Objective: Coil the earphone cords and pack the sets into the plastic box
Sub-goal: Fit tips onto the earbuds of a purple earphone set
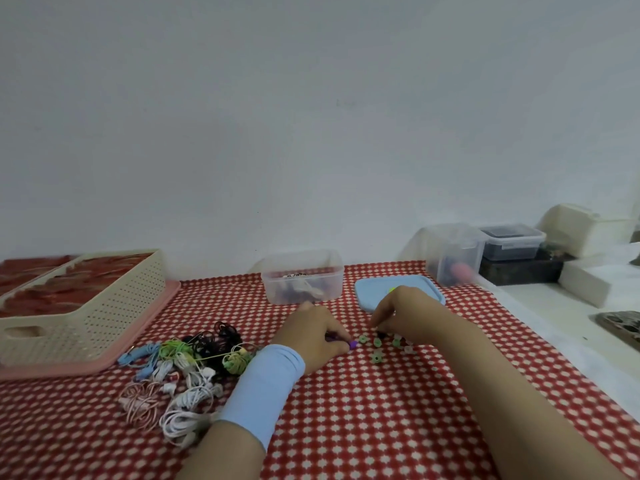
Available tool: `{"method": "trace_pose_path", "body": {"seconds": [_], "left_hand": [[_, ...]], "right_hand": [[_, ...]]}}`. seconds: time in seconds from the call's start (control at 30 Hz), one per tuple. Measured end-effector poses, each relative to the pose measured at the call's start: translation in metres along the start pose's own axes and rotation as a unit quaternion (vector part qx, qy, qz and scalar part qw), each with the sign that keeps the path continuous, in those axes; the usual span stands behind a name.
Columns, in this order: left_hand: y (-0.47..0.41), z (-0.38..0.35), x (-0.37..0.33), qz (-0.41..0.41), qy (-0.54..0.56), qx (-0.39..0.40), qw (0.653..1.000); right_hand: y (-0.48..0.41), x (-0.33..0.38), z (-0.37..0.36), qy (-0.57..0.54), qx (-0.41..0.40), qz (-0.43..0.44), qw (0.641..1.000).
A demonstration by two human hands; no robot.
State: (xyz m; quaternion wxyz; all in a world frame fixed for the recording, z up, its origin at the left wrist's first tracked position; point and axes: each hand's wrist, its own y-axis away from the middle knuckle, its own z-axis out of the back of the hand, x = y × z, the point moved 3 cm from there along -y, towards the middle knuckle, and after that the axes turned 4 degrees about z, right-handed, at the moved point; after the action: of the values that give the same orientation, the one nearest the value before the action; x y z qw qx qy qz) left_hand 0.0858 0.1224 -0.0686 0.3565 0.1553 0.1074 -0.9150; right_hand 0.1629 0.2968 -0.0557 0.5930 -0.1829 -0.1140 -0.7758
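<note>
1. Tangled pile of white, pink, blue, green and black earphone sets (183, 379) on the red-checked worktop (381, 427): judged light, limp, snag-prone. Lift one set by its gathered cord.
2. Clear plastic box (301, 275) behind, lidless.
3. Left hand (317, 336) curled round a purple piece (352, 344).
4. Right hand (398, 313): fingertips down on a small dark piece (380, 333); cannot tell whether it is gripped.

Left hand (318, 336) grips a purple piece (352, 344) on the counter (346, 427). Right hand (401, 317) curls over small green pieces (376, 356). Tangled earphones (187, 375) lie to the left. The plastic box (302, 277) stands behind.
</note>
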Motion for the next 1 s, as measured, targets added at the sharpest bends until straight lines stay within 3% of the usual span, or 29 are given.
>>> {"method": "trace_pose_path", "body": {"seconds": [0.23, 0.43, 0.7, 0.9, 1.0], "left_hand": [[0.009, 0.004, 0.011, 0.028, 0.148, -0.073, 0.986], [0.015, 0.007, 0.013, 0.033, 0.179, -0.112, 0.977], [0.017, 0.007, 0.012, 0.003, 0.156, -0.107, 0.982], [0.017, 0.008, 0.010, 0.020, 0.251, -0.063, 0.966], [0.016, 0.008, 0.011, 0.020, 0.297, -0.074, 0.952]], "right_hand": [[-0.005, 0.006, -0.004, 0.065, 0.020, -0.008, 0.998], [0.006, 0.008, 0.000, -0.059, -0.079, 0.015, 0.995], [0.012, -0.003, 0.005, -0.034, -0.079, 0.013, 0.996], [0.015, 0.004, 0.002, 0.022, -0.001, 0.014, 1.000], [0.014, 0.005, 0.001, 0.021, -0.009, 0.009, 1.000]]}}
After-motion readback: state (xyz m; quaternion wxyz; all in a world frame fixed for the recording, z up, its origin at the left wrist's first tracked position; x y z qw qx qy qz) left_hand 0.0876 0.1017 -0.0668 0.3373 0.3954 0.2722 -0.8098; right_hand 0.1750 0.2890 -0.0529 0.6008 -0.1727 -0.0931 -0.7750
